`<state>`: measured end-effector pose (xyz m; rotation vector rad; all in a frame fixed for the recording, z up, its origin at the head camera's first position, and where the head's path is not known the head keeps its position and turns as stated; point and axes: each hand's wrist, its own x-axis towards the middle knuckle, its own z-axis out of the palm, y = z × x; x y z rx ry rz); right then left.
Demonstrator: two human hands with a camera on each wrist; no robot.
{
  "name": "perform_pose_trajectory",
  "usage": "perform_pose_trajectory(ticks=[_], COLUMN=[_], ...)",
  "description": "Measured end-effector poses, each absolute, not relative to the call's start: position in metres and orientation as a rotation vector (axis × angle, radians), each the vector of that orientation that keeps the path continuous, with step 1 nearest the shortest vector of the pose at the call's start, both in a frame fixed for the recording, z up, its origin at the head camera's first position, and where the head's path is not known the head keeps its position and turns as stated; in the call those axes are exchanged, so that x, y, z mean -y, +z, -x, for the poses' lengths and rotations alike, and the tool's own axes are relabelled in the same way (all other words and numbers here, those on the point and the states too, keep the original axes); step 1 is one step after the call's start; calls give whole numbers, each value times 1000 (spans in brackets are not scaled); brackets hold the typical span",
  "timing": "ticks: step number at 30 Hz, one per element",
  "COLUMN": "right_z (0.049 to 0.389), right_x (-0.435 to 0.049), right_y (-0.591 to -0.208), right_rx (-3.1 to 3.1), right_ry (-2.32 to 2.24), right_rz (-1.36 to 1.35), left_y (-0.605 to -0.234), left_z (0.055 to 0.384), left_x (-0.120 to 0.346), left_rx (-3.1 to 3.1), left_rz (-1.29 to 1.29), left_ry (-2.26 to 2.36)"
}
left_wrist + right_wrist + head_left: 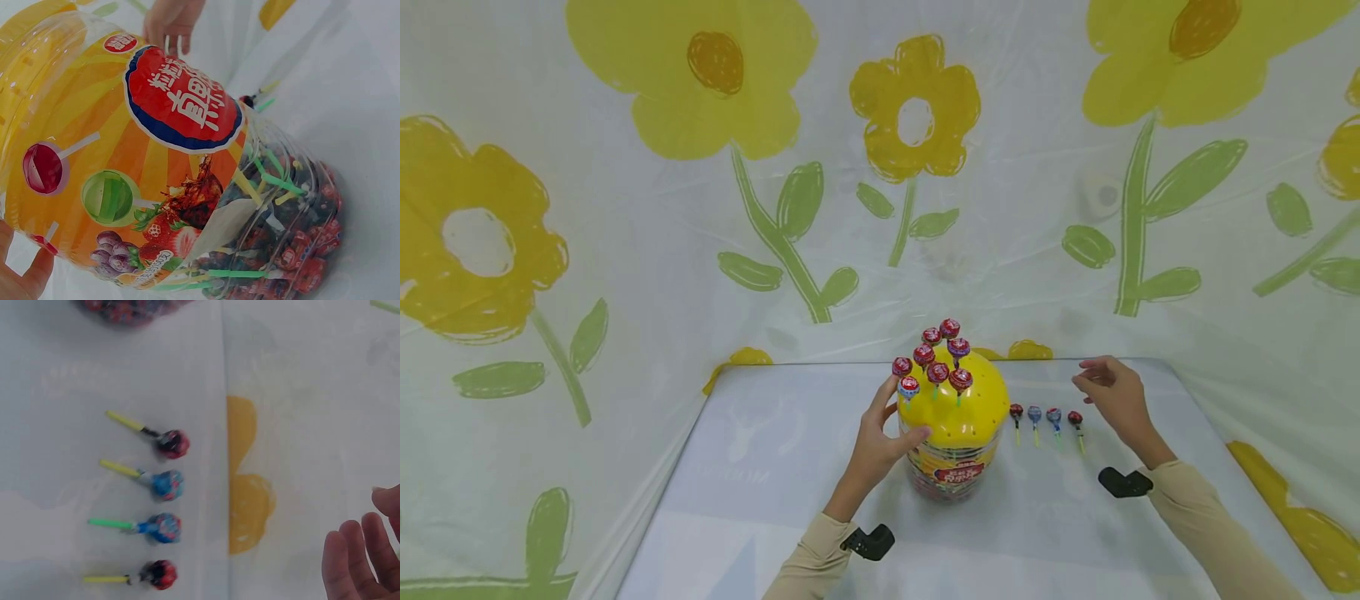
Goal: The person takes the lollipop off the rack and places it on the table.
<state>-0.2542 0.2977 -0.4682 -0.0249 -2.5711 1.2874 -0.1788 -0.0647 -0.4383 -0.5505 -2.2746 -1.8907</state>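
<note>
A clear plastic candy jar [951,479] with a yellow domed lid [981,412] stands on the table. Several lollipops [937,372] stick up from holes in the lid, mostly red, one blue and red at the front left. My left hand [874,446] grips the jar near its lid from the left, thumb at the front and fingers round the side. In the left wrist view, more lollipops [309,265] fill the bottom of the jar. My right hand [1116,400] hovers above the right side of the table, fingers loosely bent, holding nothing.
Loose lollipops lie in a row right of the jar: a dark red one [172,444], a blue one [167,485], another blue one [165,527] and a red one [162,574]. The white table [737,500] ends at a flowered curtain [1015,250] behind.
</note>
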Motion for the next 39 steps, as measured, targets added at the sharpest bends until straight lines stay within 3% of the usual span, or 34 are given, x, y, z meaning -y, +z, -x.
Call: perform_pose_trajectory(ticks=[20, 39], right_z=[232, 214], right_x=[-247, -200], right_y=[-405, -370], right_rx=[2411, 2315], right_ry=[1348, 1478], right_rz=[-334, -566], left_y=[-441, -441], left_z=[180, 180], left_x=[65, 65], left_rx=[2268, 2256], left_rz=[550, 555], left_ry=[-1894, -1895])
